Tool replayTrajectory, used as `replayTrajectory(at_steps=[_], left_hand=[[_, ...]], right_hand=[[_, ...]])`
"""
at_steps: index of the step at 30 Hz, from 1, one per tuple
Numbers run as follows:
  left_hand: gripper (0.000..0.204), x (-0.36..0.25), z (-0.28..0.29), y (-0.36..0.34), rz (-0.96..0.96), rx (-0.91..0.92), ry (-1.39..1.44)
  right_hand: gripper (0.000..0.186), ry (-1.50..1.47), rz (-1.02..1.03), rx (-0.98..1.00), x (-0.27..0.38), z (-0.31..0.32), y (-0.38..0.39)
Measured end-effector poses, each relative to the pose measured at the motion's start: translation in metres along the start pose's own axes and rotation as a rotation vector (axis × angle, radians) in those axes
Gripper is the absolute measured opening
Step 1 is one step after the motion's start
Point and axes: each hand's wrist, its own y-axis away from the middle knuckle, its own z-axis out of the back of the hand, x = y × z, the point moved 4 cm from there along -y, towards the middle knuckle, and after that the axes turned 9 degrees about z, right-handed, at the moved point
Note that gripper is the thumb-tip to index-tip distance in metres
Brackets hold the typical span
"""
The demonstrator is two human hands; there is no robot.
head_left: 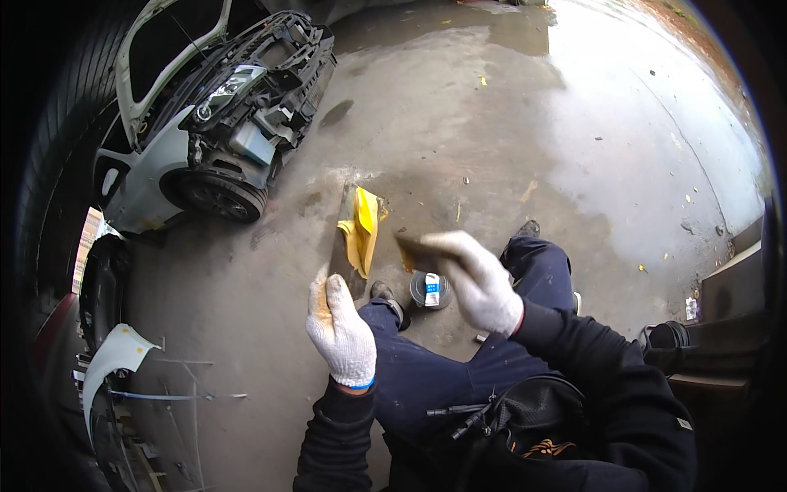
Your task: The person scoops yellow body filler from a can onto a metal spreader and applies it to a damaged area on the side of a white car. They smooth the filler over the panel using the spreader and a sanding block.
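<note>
Board [344, 266], dark, flat, narrow: one, out in front of the body above the concrete floor [270, 328], its near end pinched in the gloved left hand [340, 336]. Load: yellow paste [366, 221], thick, bright in parts and ochre in others, heaped toward the far end and along the right edge. Likely fault: board tipping, since the weight appears to sit well beyond the grip; paste could then slide off onto the floor.

Spreader [422, 256], flat, blurred, yellow at its tip: one, gripped by the gloved right hand [485, 283], apart from the board. Likely fault: a hard or off-centre stroke twisting the board or pushing paste over its edge.

Gloves, white knit: one pair, the left stained ochre along the fingers. Likely fault: smeared knit slipping on the board, or spreading paste onto the dark trousers [418, 361].

Tin [431, 290], round, dark, pale-and-blue label: one, on the floor between the shoes. Likely fault: a shifted foot knocking it; falling paste landing on it.
</note>
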Motion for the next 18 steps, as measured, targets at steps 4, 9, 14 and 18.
replayTrajectory(at_steps=[4, 9, 14, 18], left_hand=[[0.035, -0.009, -0.011, 0.014, -0.112, 0.100, -0.118], [0.033, -0.012, -0.031, 0.020, -0.074, 0.098, -0.061], [0.033, -0.019, -0.035, 0.014, -0.025, 0.124, -0.023], [0.030, -0.012, -0.027, 0.001, 0.035, 0.076, 0.076]], right_hand=[[0.033, -0.240, -0.080, -0.180, 0.017, 0.007, -0.035], [0.034, 0.089, 0.100, 0.036, 0.023, -0.002, -0.027], [0.036, 0.172, 0.144, 0.083, 0.019, -0.010, -0.006], [0.036, 0.184, 0.085, 0.212, 0.014, -0.011, 0.000]])
